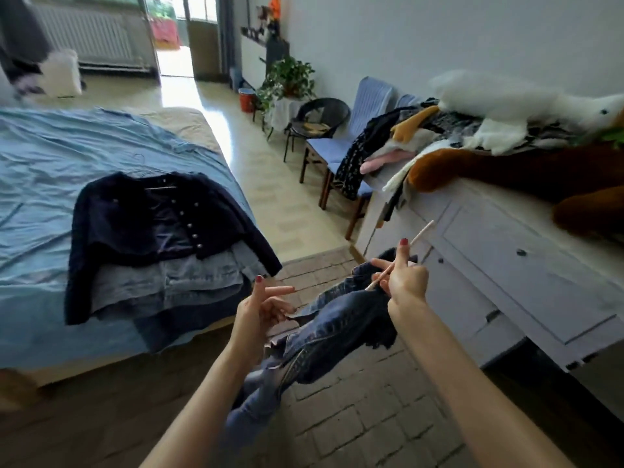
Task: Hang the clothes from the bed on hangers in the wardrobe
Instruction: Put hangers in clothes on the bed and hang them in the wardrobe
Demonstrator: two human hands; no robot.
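Observation:
A pair of dark blue jeans hangs in the air between my hands, draped over a pale hanger. My right hand grips the hanger and the waist of the jeans. My left hand pinches an edge of the denim, index finger and thumb stretched out. On the bed lies a dark navy buttoned jacket on a thin wire hanger, spread over a stack of folded denim clothes. The wardrobe is out of view.
A white chest of drawers stands close on the right, topped with plush toys and dark clothes. Blue chairs, a black chair and a potted plant line the wall. Brick-patterned floor lies below my arms.

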